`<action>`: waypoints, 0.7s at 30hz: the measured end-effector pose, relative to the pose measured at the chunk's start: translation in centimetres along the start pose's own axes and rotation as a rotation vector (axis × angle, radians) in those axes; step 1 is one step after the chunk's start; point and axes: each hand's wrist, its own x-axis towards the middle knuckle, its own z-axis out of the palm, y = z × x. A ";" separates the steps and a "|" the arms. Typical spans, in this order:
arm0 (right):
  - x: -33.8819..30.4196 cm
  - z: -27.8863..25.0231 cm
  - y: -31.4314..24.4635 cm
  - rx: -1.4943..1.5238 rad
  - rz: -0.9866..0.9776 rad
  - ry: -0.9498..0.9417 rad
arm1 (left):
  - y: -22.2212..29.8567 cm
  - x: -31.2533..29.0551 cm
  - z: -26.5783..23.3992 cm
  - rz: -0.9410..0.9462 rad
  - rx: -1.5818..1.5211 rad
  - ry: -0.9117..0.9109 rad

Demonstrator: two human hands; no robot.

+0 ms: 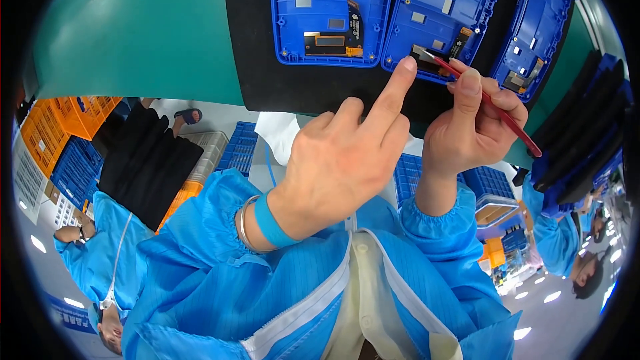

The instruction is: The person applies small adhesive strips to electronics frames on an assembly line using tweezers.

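My right hand [470, 117] is closed around red tweezers [493, 102], pinched between thumb and fingers. Their pale metal tip reaches over the lower edge of the middle blue plastic housing [433, 23], beside a small grey piece [421, 54]. A dark flex circuit with an orange end [460, 42] lies inside that housing. My left hand [350, 143] holds nothing that I can see. Its index finger is stretched toward the housing's lower left corner and the other fingers are bent; whether the fingertip touches the housing, I cannot tell.
Another blue housing [320, 13] lies to the left and a third [530, 33] to the right, on a black mat [257, 60] over a green tabletop [147, 33]. Black-and-blue stacked parts [580, 127] stand at far right. Orange crates [57, 127] and co-workers in blue are at the sides.
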 end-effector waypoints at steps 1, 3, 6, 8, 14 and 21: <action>0.0 0.0 0.0 0.009 0.016 0.004 | 0.0 0.0 0.1 0.006 0.005 0.002; 0.0 -0.1 0.2 -0.016 -0.008 -0.011 | -0.1 0.0 0.1 0.004 -0.004 -0.003; 0.0 -0.2 0.3 -0.047 -0.031 -0.032 | -0.1 0.1 0.0 0.007 -0.005 -0.005; 0.0 -0.3 0.4 -0.052 -0.032 -0.037 | -0.1 0.1 -0.1 0.012 0.003 -0.003; 0.0 -0.5 0.7 -0.071 -0.077 -0.064 | -0.1 0.1 0.1 0.017 0.010 -0.002; 0.0 -0.4 0.5 -0.057 -0.087 -0.066 | 0.4 0.1 -0.2 -0.021 0.029 -0.020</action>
